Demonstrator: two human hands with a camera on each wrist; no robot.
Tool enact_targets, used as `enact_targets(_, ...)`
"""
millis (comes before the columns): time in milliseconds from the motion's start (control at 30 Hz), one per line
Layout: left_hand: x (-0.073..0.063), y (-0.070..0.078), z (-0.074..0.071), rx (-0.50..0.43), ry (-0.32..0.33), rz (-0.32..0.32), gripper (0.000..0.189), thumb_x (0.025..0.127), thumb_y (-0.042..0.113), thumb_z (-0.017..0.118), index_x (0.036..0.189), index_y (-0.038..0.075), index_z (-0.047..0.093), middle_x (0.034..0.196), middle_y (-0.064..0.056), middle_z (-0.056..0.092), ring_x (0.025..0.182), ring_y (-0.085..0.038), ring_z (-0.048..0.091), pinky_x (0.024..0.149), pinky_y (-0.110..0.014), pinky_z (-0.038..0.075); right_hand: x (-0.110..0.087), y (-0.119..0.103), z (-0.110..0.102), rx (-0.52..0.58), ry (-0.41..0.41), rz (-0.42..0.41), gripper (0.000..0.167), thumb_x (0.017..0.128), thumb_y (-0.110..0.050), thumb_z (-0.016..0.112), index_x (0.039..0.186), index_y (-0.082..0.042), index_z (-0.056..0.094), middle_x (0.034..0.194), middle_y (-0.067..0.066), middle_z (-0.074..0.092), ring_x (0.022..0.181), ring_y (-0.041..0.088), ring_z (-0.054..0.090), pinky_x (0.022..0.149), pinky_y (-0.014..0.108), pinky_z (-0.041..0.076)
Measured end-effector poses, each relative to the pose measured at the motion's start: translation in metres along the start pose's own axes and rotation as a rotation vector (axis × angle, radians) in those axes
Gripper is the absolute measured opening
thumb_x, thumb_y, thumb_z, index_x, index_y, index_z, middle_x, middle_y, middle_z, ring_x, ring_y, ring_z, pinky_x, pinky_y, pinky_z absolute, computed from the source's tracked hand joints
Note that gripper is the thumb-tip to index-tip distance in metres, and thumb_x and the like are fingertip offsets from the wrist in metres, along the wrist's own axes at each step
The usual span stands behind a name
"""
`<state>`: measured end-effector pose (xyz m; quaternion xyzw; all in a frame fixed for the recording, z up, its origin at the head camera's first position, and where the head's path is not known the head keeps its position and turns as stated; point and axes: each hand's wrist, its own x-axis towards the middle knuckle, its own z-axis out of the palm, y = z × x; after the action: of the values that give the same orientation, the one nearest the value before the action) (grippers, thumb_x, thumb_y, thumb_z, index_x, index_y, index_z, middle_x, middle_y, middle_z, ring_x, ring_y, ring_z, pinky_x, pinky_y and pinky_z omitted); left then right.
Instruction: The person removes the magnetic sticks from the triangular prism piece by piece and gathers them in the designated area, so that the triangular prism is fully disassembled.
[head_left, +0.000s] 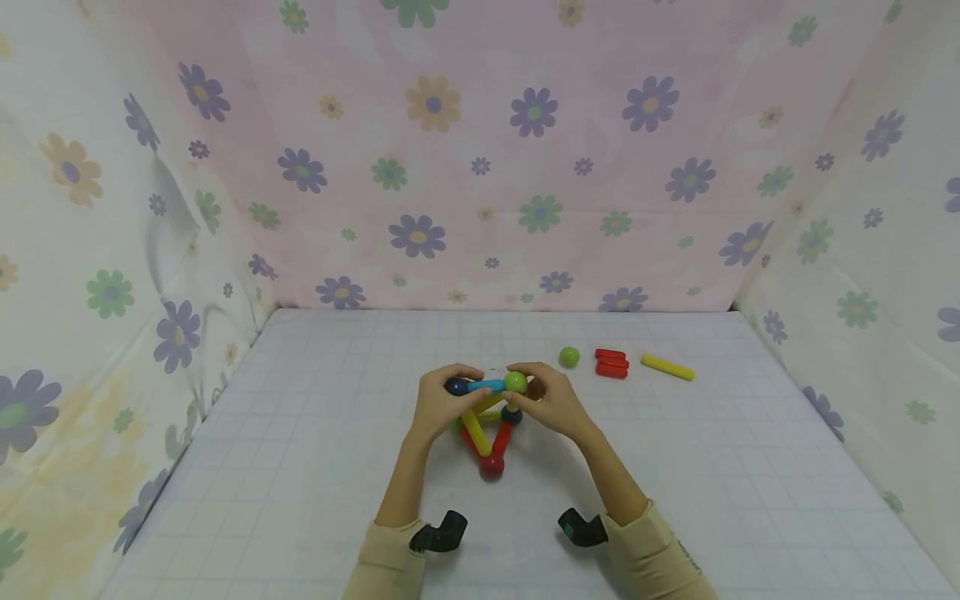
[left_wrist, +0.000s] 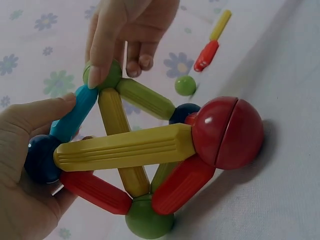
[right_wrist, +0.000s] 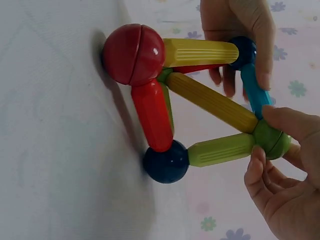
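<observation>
A frame of magnetic rods and balls stands on the table, its red ball (head_left: pixel 491 466) lowest and nearest in the head view. My left hand (head_left: pixel 438 408) grips the upper dark blue ball (left_wrist: pixel 42 159), its thumb along the light blue rod (left_wrist: pixel 75 114). Opposite it, my right hand (head_left: pixel 555 406) pinches the upper green ball (right_wrist: pixel 271 139) at the rod's other end. Yellow rods (left_wrist: pixel 125 149), red rods (right_wrist: pixel 152 117) and a light green rod (right_wrist: pixel 221 149) join the balls below. Another dark blue ball (right_wrist: pixel 166 161) and a green ball (left_wrist: pixel 149 217) form lower corners.
Beyond the right hand lie a loose green ball (head_left: pixel 569 357), several red rods (head_left: pixel 612 364) and a yellow rod (head_left: pixel 667 367). A flowered cloth (head_left: pixel 480 192) stands behind the white table (head_left: pixel 315 467) and along both sides.
</observation>
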<state>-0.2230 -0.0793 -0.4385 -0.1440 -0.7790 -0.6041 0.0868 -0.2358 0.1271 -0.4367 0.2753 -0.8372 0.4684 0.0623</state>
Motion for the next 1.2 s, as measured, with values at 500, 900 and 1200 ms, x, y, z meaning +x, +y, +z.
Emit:
enact_targets(500,0.005,-0.001,-0.003,0.069,-0.080,-0.066,0.024,0.077,0.017,0.078,0.095,0.002,0.073,0.098,-0.009,0.070,0.092,-0.023,0.063,0.083,-0.035,0.051,0.007,-0.020,0.002,-0.258,0.023,-0.001,0.032,0.076,-0.011,0.069,0.106,0.002,0.067,0.073,0.003,0.056,0.061,0.013,0.046,0.051,0.021,0.040)
enact_targets(900,0.005,-0.001,-0.002,0.066,-0.073,-0.095,0.025,0.076,0.017,0.079,0.095,0.003,0.073,0.098,-0.010,0.070,0.092,-0.022,0.062,0.083,-0.034,0.051,0.003,-0.010,0.004,-0.031,0.064,0.030,0.030,0.083,-0.005,0.065,0.110,0.006,0.061,0.084,0.009,0.062,0.068,0.015,0.053,0.061,0.021,0.047)
enact_targets(1200,0.000,0.021,-0.003,0.069,-0.087,-0.111,0.023,0.078,0.007,0.075,0.096,-0.005,0.070,0.100,-0.018,0.068,0.093,-0.028,0.061,0.084,-0.040,0.051,0.001,-0.022,0.000,0.123,0.015,0.112,0.028,0.087,0.002,0.058,0.114,0.011,0.057,0.091,0.019,0.062,0.072,0.028,0.058,0.061,0.019,0.048)
